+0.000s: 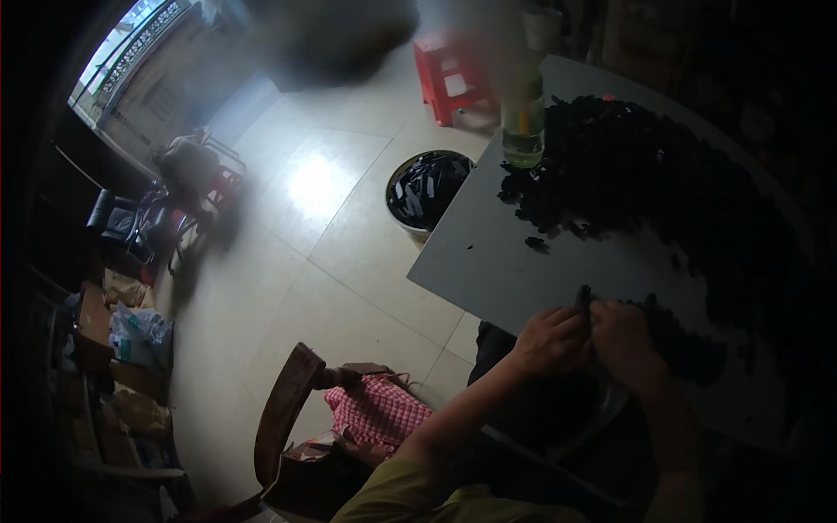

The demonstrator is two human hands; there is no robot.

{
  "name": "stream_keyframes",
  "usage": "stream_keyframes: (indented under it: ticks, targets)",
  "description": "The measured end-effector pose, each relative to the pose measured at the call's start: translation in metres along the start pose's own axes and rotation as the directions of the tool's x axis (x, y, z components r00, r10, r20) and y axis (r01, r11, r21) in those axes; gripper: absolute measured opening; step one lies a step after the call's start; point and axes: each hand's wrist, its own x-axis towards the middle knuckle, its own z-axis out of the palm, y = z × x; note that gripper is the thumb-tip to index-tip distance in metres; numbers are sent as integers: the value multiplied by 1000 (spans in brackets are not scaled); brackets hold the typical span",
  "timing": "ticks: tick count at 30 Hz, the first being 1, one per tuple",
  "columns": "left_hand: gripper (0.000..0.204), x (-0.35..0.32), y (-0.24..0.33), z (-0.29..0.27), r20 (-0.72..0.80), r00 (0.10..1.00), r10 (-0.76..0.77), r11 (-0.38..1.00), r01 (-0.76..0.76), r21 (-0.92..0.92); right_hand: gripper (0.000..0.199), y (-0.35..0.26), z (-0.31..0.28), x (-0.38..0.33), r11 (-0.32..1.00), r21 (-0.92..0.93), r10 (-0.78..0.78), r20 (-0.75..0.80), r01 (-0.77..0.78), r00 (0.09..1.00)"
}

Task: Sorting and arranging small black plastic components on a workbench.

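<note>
Close together at the table's near edge, my left hand and my right hand both have their fingers closed. Between them they pinch a small black piece, its tip sticking up past the fingers. Its exact kind is too dark to make out. A large heap of similar small black pieces spreads over the far and right part of the white table. A smaller dark pile lies just right of my right hand. One loose black piece rests apart from the heap.
A clear bottle with pale liquid stands at the table's far left edge. On the floor beside the table are a round tub of black pieces and a red plastic stool. A wooden chair with a pink quilted cloth is at my left.
</note>
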Motion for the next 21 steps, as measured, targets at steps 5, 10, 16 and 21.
stream_keyframes:
  ticks: [5, 10, 16, 21]
  targets:
    - [12, -6, -2, 0, -26, 999, -33, 999, 33, -16, 9, 11, 2, 0, 984, 119, 122, 71, -129, 990]
    - [9, -5, 1, -1, 17, 997, -73, 997, 73, 27, 20, 91, 26, 11, 839, 392, 467, -160, -378, 870]
    - [11, -5, 3, 4, -1, 996, -94, 995, 94, 45, 36, 153, 86, 29, 790, 314, 607, -287, -526, 741]
    - [13, -10, 0, 1, 9, 995, -101, 993, 100, 58, 32, 141, 71, 46, 781, 191, 618, -99, -595, 780]
